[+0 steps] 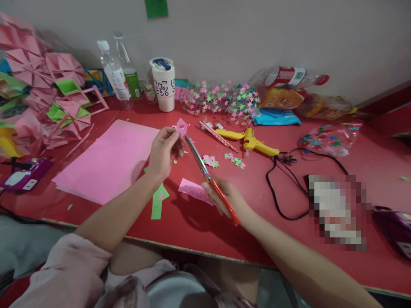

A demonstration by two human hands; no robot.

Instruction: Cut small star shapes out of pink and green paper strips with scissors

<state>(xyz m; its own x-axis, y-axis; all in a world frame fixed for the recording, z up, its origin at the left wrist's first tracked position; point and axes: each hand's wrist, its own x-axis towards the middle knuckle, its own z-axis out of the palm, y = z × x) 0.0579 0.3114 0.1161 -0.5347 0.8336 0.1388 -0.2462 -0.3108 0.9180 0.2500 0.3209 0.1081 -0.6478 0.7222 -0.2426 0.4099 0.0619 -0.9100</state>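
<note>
My left hand (164,152) pinches a small piece of pink paper (181,128) with a star drawn or cut in its middle. In my right hand (226,196) is a pair of scissors (221,199) with red handles. Their blades point up and left, with the tips close to the pink piece; I cannot tell whether they touch it. Under my hands lie a pink paper strip (195,191) and a green paper strip (157,205). Small piles of pink and green cut paper stars (210,161) sit just beyond the scissors.
Pink paper sheets (105,160) lie at left, near folded pink paper shapes (64,70). Along the wall stand bottles (114,75), a white tumbler (167,100) and bags of stars (221,100). A yellow glue gun (260,144) trails a black cable (269,192) at right.
</note>
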